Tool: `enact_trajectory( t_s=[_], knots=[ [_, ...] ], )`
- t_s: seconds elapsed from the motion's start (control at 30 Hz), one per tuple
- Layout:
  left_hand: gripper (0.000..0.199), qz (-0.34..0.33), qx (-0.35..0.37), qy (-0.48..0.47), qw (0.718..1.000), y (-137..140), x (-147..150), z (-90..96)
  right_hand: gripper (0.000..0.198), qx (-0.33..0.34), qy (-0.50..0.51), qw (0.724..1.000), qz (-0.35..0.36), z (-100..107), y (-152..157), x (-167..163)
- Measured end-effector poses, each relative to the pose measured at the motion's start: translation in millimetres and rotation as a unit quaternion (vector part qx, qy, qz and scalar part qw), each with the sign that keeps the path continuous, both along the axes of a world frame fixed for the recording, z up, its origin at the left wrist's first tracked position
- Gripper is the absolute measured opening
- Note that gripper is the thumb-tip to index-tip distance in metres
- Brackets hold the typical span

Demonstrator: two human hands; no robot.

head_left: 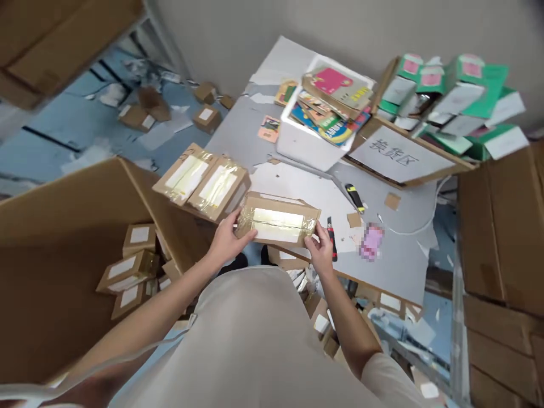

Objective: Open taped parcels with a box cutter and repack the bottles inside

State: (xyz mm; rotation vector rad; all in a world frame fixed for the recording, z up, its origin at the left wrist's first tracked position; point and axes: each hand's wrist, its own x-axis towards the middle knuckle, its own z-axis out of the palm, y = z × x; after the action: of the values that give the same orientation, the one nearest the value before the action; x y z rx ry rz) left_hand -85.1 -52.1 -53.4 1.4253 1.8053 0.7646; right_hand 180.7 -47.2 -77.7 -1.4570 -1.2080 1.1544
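Note:
Between my two hands is a brown cardboard box [278,218] with a white label and shiny clear tape across it, at the front edge of the grey table. My left hand [232,237] grips its left end, thumb on the near face. At its right end, my right hand [321,246] is closed on the corner. Two similar taped boxes, one box [187,173] and another box [221,187], sit side by side just left of it. A red and black utility knife [331,238] lies close to my right hand.
A large open carton [140,192] with several small boxes stands at left. On the table are a white foam box [297,141] of booklets, a yellow-black cutter [354,198], a blurred pink item [371,242] and a labelled carton [399,156] of green-white boxes. Boxes and scraps litter the floor.

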Motion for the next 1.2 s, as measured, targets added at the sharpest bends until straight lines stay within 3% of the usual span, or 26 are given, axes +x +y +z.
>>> enact_trajectory(
  t_s=[0.17,0.33,0.5,0.67,0.9,1.1,1.2],
  knots=[
    [0.074,-0.069,-0.035,-0.027,0.997,62.0,32.9,-55.4,0.073,-0.065,0.012,0.993,-0.093,-43.1,8.2,19.5],
    [0.068,-0.088,-0.08,-0.086,0.989,93.3,47.5,-84.1,0.073,-0.087,-0.009,0.987,-0.136,-66.9,24.8,26.7],
    [0.069,-0.101,-0.106,-0.136,0.98,102.0,44.0,-97.5,0.064,-0.095,-0.048,0.979,-0.173,-73.3,31.8,20.8],
    [0.07,-0.105,-0.098,-0.17,0.975,93.8,37.5,-110.6,0.058,-0.1,-0.077,0.974,-0.188,-72.6,22.4,16.4],
    [0.075,-0.113,-0.086,-0.105,0.984,87.6,42.0,-112.6,0.068,-0.114,-0.091,0.978,-0.15,-84.7,16.9,28.9],
    [0.086,-0.044,-0.115,-0.118,0.985,90.3,51.1,-109.4,0.077,-0.103,-0.066,0.987,-0.107,-90.2,19.5,40.6],
    [0.088,-0.061,-0.096,-0.152,0.982,83.6,43.0,-112.1,0.069,-0.09,-0.025,0.993,-0.072,-96.0,9.3,55.0]
  ],
)
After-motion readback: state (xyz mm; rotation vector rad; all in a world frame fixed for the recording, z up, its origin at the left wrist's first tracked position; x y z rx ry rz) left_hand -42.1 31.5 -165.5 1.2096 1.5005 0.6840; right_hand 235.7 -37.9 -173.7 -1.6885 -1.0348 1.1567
